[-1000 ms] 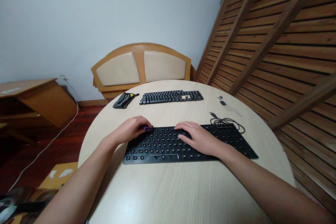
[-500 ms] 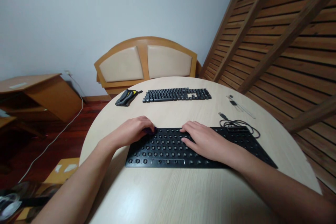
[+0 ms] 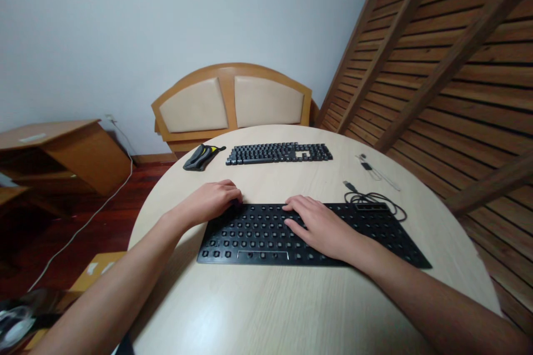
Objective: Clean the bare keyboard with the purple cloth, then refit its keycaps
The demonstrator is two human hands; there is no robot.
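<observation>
A black keyboard base point(image 3: 258, 241) with its keycaps off lies across the near part of the table, rows of bare switch posts showing. At its upper left corner my left hand point(image 3: 219, 198) is closed around a small dark purple thing point(image 3: 236, 203), mostly hidden under the fingers; its kind cannot be made out. My right hand point(image 3: 314, 219) rests open on the middle of the base, thumb and fingers apart, holding nothing. Behind the base, the removed keycaps point(image 3: 266, 153) are laid out in keyboard order, with a gap toward the right.
A coiled USB cable point(image 3: 375, 198) lies at the base's upper right. Farther right are thin wire pieces and a small black part point(image 3: 366, 166). A black-and-yellow pouch-like object point(image 3: 202, 157) sits at the table's back left. A padded wooden chair back point(image 3: 231, 101) stands behind the round table point(image 3: 250, 305).
My left hand has shifted slightly left at the base's upper left corner, and less of the purple thing shows. My right hand stays on the base. The camera view has shifted a little.
</observation>
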